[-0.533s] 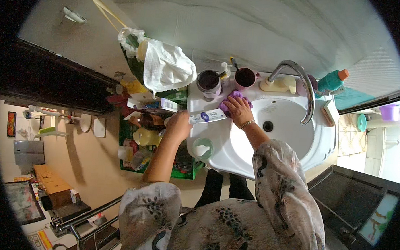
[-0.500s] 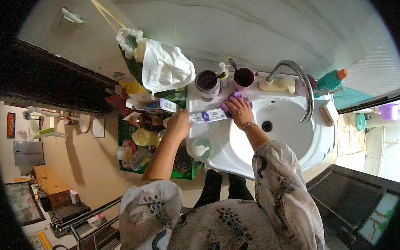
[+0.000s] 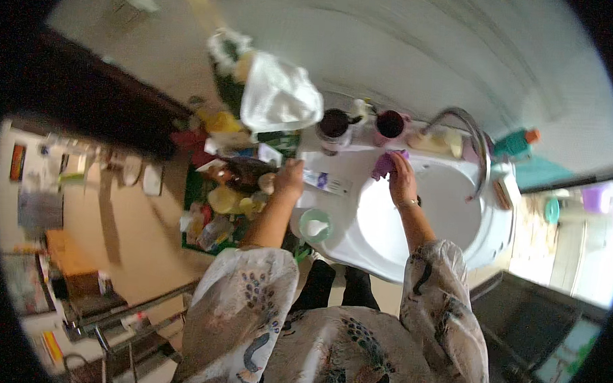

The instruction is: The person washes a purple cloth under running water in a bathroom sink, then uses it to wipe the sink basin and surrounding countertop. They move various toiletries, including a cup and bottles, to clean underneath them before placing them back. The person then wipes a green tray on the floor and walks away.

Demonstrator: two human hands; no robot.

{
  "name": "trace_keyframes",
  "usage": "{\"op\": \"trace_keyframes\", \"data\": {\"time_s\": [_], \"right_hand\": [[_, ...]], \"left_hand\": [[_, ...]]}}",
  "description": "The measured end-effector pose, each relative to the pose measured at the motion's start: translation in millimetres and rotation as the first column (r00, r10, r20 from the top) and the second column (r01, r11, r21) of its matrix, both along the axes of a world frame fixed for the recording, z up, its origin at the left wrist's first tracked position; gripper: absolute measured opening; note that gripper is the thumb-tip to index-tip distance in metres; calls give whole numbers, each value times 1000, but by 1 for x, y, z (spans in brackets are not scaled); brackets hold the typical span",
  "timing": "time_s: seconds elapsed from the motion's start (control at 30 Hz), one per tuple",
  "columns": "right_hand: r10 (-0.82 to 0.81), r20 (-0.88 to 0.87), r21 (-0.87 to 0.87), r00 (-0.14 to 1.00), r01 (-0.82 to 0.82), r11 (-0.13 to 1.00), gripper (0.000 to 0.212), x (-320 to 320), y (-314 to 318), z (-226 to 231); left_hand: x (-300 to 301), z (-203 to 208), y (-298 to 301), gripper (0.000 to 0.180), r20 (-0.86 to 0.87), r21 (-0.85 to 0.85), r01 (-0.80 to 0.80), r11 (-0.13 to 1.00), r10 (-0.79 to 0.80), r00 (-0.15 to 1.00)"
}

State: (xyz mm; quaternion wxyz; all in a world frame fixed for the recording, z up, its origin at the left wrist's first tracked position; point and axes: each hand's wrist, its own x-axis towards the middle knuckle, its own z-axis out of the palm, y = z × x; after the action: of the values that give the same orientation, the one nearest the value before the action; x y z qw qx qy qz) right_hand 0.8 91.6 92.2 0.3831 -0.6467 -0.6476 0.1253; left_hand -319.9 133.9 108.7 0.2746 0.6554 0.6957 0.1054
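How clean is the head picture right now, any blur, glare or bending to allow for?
Head view: blur, probably motion, softens the white cloth and the package in the left hand; head view: glare washes out the left side of the basin; head view: fisheye distortion bends edges toward the dark border.

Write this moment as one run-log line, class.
left hand: holds white tube | right hand: holds purple cloth near edge of basin | nearby: green cup, faucet

motion blur, bright glare in basin (image 3: 379,225), dark fisheye edges
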Motion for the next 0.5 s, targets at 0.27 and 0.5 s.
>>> {"op": "trace_keyframes", "data": {"time_s": [0.27,0.5], "right_hand": [[191,362,-168,912,-138,976,45,-36,4,-35],[355,138,-126,925,-339,932,41,-63,-54,-30]], "left_hand": [[26,47,-16,34,-238,50,324,945,-304,922],[19,49,-39,32,-131,169,262,950,-241,962]]}}
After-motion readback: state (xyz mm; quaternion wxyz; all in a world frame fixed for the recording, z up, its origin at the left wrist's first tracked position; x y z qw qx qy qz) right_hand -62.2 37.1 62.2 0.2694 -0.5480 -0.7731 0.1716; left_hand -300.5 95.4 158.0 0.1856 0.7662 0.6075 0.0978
